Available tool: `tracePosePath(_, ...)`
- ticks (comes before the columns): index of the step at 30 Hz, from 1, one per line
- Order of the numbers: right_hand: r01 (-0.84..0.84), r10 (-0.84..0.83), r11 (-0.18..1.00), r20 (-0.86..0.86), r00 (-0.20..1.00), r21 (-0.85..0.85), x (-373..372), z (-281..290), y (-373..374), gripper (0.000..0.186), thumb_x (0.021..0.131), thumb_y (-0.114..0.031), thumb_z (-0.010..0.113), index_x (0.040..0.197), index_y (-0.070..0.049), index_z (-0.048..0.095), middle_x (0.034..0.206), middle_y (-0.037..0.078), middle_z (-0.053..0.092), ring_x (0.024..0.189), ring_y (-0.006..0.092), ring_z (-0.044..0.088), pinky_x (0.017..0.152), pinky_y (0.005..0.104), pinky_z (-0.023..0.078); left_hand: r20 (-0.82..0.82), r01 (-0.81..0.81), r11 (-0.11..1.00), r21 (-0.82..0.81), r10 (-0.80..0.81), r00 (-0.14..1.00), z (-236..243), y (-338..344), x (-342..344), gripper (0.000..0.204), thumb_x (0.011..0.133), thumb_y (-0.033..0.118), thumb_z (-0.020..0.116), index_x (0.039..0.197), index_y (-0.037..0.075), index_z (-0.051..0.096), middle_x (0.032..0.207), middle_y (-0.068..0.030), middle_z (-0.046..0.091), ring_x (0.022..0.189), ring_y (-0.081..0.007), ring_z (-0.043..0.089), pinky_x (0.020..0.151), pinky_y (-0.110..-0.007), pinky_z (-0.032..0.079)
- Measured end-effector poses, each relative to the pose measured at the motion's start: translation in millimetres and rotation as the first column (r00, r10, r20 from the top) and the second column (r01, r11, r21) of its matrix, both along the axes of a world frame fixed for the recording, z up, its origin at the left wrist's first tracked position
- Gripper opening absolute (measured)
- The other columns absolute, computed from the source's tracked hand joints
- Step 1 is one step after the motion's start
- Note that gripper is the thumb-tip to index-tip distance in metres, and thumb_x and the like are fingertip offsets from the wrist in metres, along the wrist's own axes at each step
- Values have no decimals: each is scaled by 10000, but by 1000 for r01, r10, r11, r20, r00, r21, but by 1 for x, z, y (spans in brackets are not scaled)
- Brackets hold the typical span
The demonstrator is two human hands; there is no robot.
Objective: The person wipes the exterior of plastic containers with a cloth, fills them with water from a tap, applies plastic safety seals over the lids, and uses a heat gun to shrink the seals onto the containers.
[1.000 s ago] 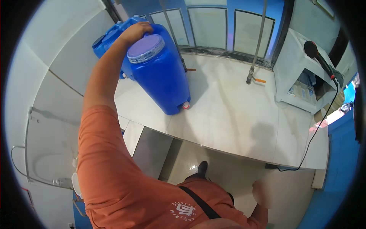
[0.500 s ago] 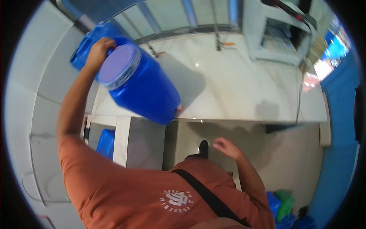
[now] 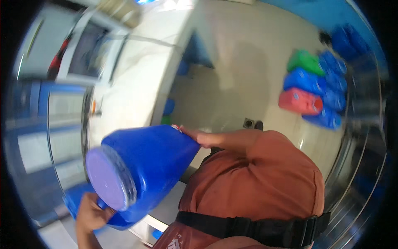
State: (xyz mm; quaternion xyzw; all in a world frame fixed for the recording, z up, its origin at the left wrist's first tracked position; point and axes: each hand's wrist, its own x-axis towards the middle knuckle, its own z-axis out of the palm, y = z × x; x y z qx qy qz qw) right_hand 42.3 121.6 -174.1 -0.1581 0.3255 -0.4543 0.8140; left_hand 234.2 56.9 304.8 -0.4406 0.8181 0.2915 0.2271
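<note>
A large blue plastic drum (image 3: 155, 162) with a round purple lid (image 3: 104, 178) lies tilted on its side in front of me, its lid end toward the left. My left hand (image 3: 93, 212) is closed round a blue handle beside the lid. At the opposite end, my right hand (image 3: 201, 137) grips the drum's base, close to a small red and white fitting (image 3: 175, 127); part of its fingers is hidden by the drum. Behind the lid end, another blue container (image 3: 74, 199) shows in part.
A white counter (image 3: 124, 97) runs along the left, bearing a white box-shaped unit (image 3: 89, 50) with a dark opening and an orange-handled tap (image 3: 95, 107). On the tiled floor at right stand several blue jugs (image 3: 304, 81), a red jug (image 3: 300, 101) and a green jug (image 3: 306, 62).
My view has swung to the right. My right hand has come from free air onto the drum's base, and the drum has tipped further over. My left hand keeps its hold beside the lid.
</note>
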Motion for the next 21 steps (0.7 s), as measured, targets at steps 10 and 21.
tracePosePath(10,602,-240,771,-970,-26,-207,-215,-141,228,686,954,-619,529,1287,-26,620,1174,207,680,1040,326,679,954,410,514,87,587,779,222,-615,784,-283,2,-194,455,870,354,725,1100,-37,691,1016,-271,714,1004,-431,684,881,-445,518)
tracePosePath(21,880,300,-461,-913,276,115,216,-193,821,407,1038,-282,502,1293,26,577,1289,226,628,1235,388,571,1076,416,429,365,925,163,343,-931,29,-640,165,-400,719,896,604,587,1024,-96,691,1047,-350,668,1038,-497,645,916,-544,503)
